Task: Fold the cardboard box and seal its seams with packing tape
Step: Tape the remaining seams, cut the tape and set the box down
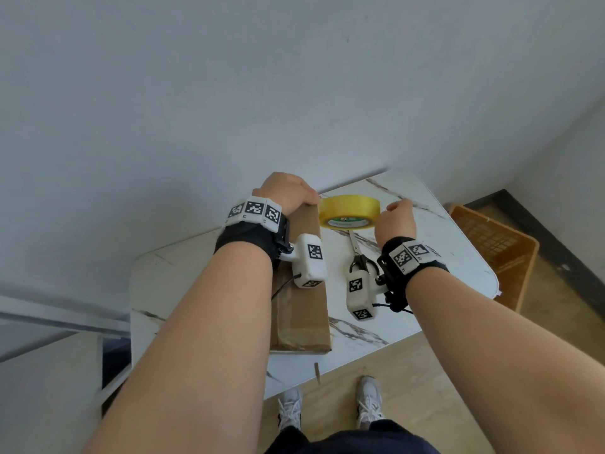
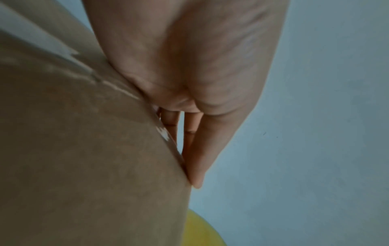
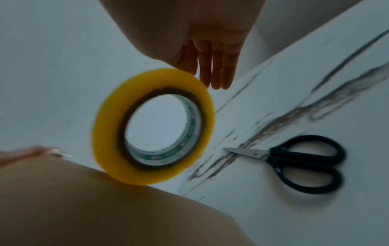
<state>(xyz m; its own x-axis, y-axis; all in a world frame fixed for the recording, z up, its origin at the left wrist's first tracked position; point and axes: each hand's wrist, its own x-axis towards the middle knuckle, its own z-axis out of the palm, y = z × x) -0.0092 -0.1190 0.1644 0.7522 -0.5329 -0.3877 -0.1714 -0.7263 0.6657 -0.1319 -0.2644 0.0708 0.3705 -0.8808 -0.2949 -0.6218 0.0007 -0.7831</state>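
A brown cardboard box lies folded on the marble table, its long side running away from me. My left hand rests on its far end, with straight fingers pressed down the far face of the box. A yellow tape roll is held on edge just right of that end, its rim touching the box's top edge. My right hand holds the roll by its outer rim, fingers reaching past it. No tape strip shows clearly.
Black-handled scissors lie shut on the table between the box and my right wrist, also plain in the right wrist view. An orange plastic crate stands on the floor to the right. A wall rises directly behind the table.
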